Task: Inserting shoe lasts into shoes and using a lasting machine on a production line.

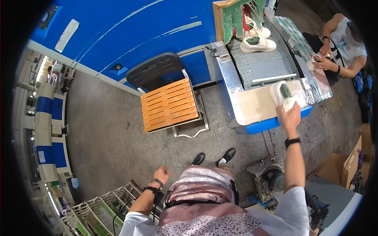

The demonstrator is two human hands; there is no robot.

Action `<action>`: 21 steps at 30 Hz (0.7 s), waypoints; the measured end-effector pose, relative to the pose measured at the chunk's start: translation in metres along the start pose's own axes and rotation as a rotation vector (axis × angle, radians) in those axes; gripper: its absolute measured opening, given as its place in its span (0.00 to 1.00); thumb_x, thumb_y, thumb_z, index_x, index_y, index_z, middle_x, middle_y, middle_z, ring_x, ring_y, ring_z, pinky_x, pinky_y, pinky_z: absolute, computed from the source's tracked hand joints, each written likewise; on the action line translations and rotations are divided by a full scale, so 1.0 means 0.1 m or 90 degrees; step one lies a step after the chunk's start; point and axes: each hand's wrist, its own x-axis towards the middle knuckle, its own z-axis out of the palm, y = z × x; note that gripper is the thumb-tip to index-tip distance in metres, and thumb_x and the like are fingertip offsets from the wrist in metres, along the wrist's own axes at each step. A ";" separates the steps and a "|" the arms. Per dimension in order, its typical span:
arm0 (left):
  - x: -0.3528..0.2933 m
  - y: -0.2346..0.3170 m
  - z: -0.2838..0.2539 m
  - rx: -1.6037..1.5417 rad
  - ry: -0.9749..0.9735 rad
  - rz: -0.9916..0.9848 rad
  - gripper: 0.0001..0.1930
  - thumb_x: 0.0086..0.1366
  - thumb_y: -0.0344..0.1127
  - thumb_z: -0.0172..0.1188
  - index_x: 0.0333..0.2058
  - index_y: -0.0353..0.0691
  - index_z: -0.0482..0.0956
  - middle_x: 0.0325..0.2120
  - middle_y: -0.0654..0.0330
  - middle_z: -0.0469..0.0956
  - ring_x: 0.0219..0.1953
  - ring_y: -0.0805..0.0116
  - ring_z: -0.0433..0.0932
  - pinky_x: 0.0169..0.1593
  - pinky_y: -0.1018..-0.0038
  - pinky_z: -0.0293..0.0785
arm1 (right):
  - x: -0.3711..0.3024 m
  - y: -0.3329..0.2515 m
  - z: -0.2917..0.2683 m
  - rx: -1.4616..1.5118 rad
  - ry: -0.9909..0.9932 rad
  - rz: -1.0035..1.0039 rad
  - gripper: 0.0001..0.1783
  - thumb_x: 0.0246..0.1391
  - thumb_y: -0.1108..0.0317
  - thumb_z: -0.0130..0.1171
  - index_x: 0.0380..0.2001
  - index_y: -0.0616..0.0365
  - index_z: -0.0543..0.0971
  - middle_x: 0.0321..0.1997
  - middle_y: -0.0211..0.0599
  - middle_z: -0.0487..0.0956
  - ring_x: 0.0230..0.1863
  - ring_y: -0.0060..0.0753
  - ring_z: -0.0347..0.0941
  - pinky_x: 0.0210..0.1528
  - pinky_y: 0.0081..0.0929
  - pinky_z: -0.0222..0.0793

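My right hand [289, 118] is closed on a white shoe [277, 93] with a green inside, over the beige board at the near end of the conveyor. Motion blurs the shoe, and a pale, crumpled-looking patch shows by my fingers. My left hand [160, 176] hangs at my left side near my waist, fingers loosely bent and partly apart, nothing visible in it. Farther up the conveyor [252, 67] stands a white shoe [258, 45] with a green lining. Behind it, more white shoes [258, 30] sit at an opening hung with torn green strips [229, 27].
A chair with an orange slatted seat [169, 104] stands left of the conveyor, against a blue machine wall [118, 35]. Across the taped side ledge [311, 67], another person [346, 47] handles a white shoe. A motor [273, 179], cartons [342, 165] and a wire rack [98, 210] stand near me.
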 end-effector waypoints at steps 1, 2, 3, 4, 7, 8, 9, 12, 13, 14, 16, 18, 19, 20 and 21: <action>0.03 0.16 -0.01 0.015 -0.015 0.025 0.27 0.55 0.50 0.65 0.47 0.35 0.79 0.39 0.47 0.82 0.44 0.50 0.81 0.49 0.61 0.76 | -0.29 -0.01 -0.08 0.014 0.011 -0.028 0.33 0.39 0.57 0.72 0.47 0.62 0.74 0.44 0.54 0.76 0.49 0.59 0.72 0.51 0.47 0.67; 0.08 0.34 -0.04 0.033 -0.032 0.051 0.26 0.56 0.51 0.65 0.46 0.36 0.79 0.38 0.48 0.83 0.43 0.50 0.82 0.48 0.60 0.77 | -0.63 -0.10 -0.15 0.054 0.036 -0.026 0.34 0.39 0.57 0.73 0.48 0.63 0.74 0.44 0.53 0.77 0.48 0.60 0.72 0.51 0.47 0.67; 0.13 0.50 -0.03 0.026 -0.040 0.084 0.26 0.56 0.52 0.65 0.46 0.36 0.79 0.37 0.48 0.83 0.42 0.50 0.82 0.47 0.60 0.77 | -0.99 -0.16 -0.23 0.093 0.061 -0.023 0.35 0.38 0.57 0.74 0.48 0.63 0.74 0.43 0.53 0.77 0.48 0.61 0.72 0.51 0.46 0.67; 0.18 0.64 -0.01 0.020 -0.048 0.120 0.26 0.56 0.52 0.64 0.46 0.37 0.79 0.36 0.49 0.83 0.41 0.50 0.82 0.46 0.59 0.77 | -1.35 -0.12 -0.27 0.125 0.022 0.055 0.34 0.39 0.57 0.74 0.48 0.64 0.74 0.43 0.52 0.77 0.47 0.56 0.73 0.51 0.43 0.68; 0.37 1.03 0.33 -0.058 -0.084 0.294 0.29 0.58 0.55 0.64 0.50 0.39 0.77 0.38 0.51 0.82 0.42 0.52 0.82 0.46 0.61 0.77 | -2.57 0.03 -0.41 0.357 -0.047 0.327 0.30 0.46 0.60 0.72 0.48 0.67 0.74 0.45 0.45 0.79 0.46 0.40 0.75 0.50 0.34 0.68; 0.35 1.26 0.38 -0.055 -0.125 0.348 0.29 0.58 0.55 0.63 0.51 0.39 0.76 0.40 0.51 0.82 0.42 0.53 0.82 0.46 0.61 0.77 | -2.96 -0.02 -0.53 0.436 -0.014 0.419 0.27 0.48 0.63 0.70 0.48 0.67 0.74 0.46 0.42 0.79 0.46 0.35 0.74 0.50 0.32 0.68; 0.26 1.56 0.42 -0.047 -0.171 0.397 0.30 0.59 0.56 0.62 0.52 0.39 0.76 0.40 0.51 0.82 0.43 0.54 0.81 0.47 0.63 0.77 | -3.31 -0.09 -0.68 0.514 0.025 0.515 0.24 0.50 0.65 0.69 0.47 0.67 0.75 0.47 0.40 0.80 0.47 0.30 0.74 0.50 0.29 0.68; -0.38 2.08 0.58 -0.033 -0.307 0.500 0.31 0.61 0.58 0.60 0.52 0.36 0.75 0.40 0.51 0.82 0.43 0.56 0.81 0.48 0.65 0.76 | -4.04 -0.39 -1.47 0.582 0.073 0.613 0.25 0.54 0.63 0.66 0.50 0.66 0.75 0.49 0.37 0.79 0.48 0.30 0.74 0.52 0.29 0.68; -0.63 2.22 0.69 -0.044 -0.379 0.527 0.32 0.63 0.59 0.58 0.53 0.35 0.75 0.40 0.51 0.82 0.43 0.56 0.81 0.49 0.66 0.76 | -4.18 -0.51 -1.73 0.569 0.129 0.630 0.25 0.54 0.63 0.66 0.50 0.66 0.75 0.49 0.37 0.79 0.48 0.30 0.74 0.52 0.29 0.68; -0.85 2.30 0.80 -0.038 -0.458 0.579 0.33 0.67 0.59 0.52 0.56 0.34 0.72 0.46 0.52 0.81 0.49 0.60 0.79 0.51 0.65 0.75 | -4.27 -0.61 -1.98 0.721 0.146 0.607 0.26 0.56 0.60 0.63 0.52 0.66 0.74 0.49 0.37 0.80 0.47 0.31 0.75 0.53 0.29 0.68; -1.43 2.52 0.89 -0.133 -0.686 0.553 0.33 0.69 0.60 0.49 0.59 0.35 0.69 0.51 0.53 0.78 0.53 0.62 0.76 0.53 0.64 0.74 | -4.61 -0.52 -2.25 0.903 0.164 0.557 0.31 0.60 0.52 0.56 0.58 0.65 0.70 0.52 0.37 0.78 0.51 0.32 0.74 0.56 0.30 0.67; -1.97 2.56 1.00 -0.302 -0.961 0.418 0.35 0.71 0.60 0.45 0.64 0.35 0.63 0.58 0.55 0.72 0.59 0.63 0.71 0.56 0.63 0.72 | -4.79 -0.39 -2.42 0.923 0.248 0.499 0.35 0.64 0.48 0.51 0.64 0.62 0.63 0.59 0.39 0.73 0.58 0.32 0.70 0.60 0.32 0.64; -2.22 2.60 1.09 -0.360 -1.063 0.381 0.36 0.72 0.60 0.43 0.66 0.35 0.59 0.60 0.56 0.69 0.61 0.64 0.69 0.58 0.64 0.70 | -4.78 -0.41 -2.53 0.899 0.333 0.444 0.35 0.65 0.48 0.49 0.67 0.60 0.60 0.63 0.40 0.70 0.62 0.32 0.67 0.62 0.32 0.62; -2.48 2.55 1.20 -0.396 -1.071 0.387 0.39 0.72 0.61 0.44 0.66 0.32 0.56 0.60 0.54 0.69 0.60 0.63 0.69 0.61 0.67 0.67 | -4.94 -0.41 -2.67 0.958 0.346 0.393 0.36 0.66 0.48 0.47 0.68 0.59 0.56 0.65 0.41 0.67 0.64 0.32 0.64 0.64 0.33 0.60; -2.73 2.57 1.32 -0.409 -1.047 0.466 0.38 0.72 0.59 0.45 0.65 0.30 0.58 0.60 0.52 0.69 0.60 0.64 0.69 0.62 0.69 0.65 | -5.10 -0.39 -2.79 1.015 0.353 0.334 0.37 0.68 0.48 0.45 0.70 0.57 0.53 0.68 0.41 0.64 0.67 0.32 0.61 0.66 0.34 0.58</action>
